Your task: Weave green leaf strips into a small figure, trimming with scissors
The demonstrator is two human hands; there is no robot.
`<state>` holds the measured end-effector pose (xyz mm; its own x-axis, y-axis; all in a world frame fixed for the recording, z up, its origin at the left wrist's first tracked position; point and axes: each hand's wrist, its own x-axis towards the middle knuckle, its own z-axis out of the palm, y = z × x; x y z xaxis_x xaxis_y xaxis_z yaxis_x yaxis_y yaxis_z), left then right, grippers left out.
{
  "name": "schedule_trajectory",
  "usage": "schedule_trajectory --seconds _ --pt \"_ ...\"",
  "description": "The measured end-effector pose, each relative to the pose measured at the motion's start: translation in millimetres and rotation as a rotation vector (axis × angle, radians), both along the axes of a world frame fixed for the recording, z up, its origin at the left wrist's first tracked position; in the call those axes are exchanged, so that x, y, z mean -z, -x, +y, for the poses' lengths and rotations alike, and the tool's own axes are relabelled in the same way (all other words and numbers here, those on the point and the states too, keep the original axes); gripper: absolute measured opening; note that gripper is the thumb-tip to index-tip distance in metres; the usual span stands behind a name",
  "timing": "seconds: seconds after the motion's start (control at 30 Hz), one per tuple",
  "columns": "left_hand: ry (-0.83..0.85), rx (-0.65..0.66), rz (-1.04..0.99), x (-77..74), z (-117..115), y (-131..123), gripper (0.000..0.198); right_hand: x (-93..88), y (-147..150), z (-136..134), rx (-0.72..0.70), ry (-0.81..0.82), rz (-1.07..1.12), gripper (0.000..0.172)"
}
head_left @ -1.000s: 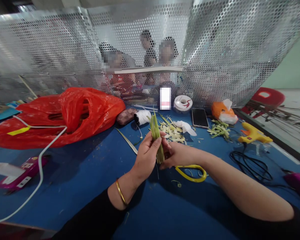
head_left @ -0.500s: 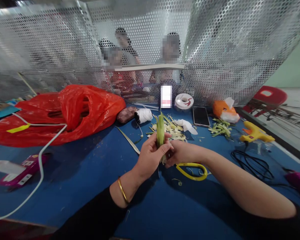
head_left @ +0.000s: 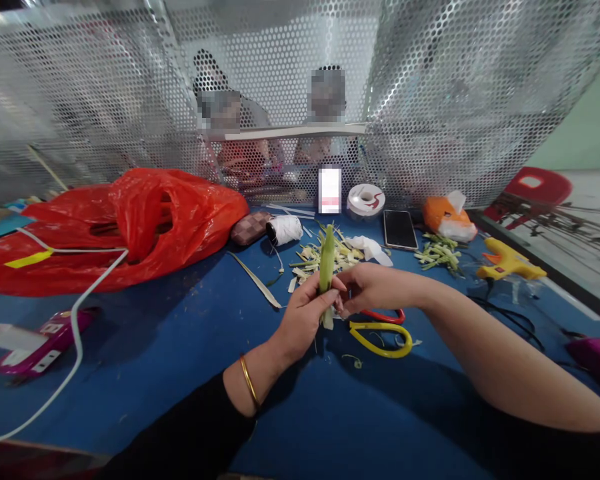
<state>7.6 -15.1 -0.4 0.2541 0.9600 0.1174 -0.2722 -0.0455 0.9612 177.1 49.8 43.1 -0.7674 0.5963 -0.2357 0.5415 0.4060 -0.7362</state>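
My left hand point(head_left: 305, 312) is closed around a pale green, bud-shaped bundle of leaves point(head_left: 327, 257), held upright over the blue table. The bundle's frayed whitish lower end shows beneath my fingers. My right hand point(head_left: 357, 288) is right beside it, fingertips pinched together at the bundle's lower right side; whatever is between them is too small to make out. Scissors with one yellow and one red handle point(head_left: 381, 340) lie just under my right wrist, their blades hidden. Behind the bundle is a pile of pale green and cream trimmings point(head_left: 307, 260).
A red plastic bag point(head_left: 190, 207) and purple power strip point(head_left: 45, 343) lie left. A thread spool point(head_left: 285, 230), ribbon roll point(head_left: 366, 201), phone point(head_left: 400, 230) and tissue pack point(head_left: 450, 219) stand farther back. The yellow glue gun point(head_left: 513, 260) lies right. People sit behind the perforated sheet point(head_left: 280, 40).
My right hand has moved up and slightly right, baring the red scissor handle. The bundle stands a little farther right in my left hand. The view has shifted slightly.
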Motion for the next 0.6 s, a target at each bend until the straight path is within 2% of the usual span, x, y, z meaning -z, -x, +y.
schedule_trajectory --seconds 0.17,0.3,0.43,0.6 --pt "-0.028 0.002 -0.003 -5.4 -3.3 0.4 0.008 -7.5 0.1 -2.0 0.011 -0.015 0.009 0.015" --pt "-0.008 0.016 0.056 -3.6 -2.0 -1.6 0.008 -17.1 -3.5 -3.3 0.05 -0.017 -0.028 0.018" --pt "-0.002 0.041 0.098 0.6 1.6 -3.8 0.012 -18.5 -10.2 -1.3 0.085 0.024 0.074 0.017" --pt "0.048 0.064 0.033 -3.2 0.2 -2.7 0.015 -25.4 -14.6 -3.3 0.115 0.094 0.194 0.026"
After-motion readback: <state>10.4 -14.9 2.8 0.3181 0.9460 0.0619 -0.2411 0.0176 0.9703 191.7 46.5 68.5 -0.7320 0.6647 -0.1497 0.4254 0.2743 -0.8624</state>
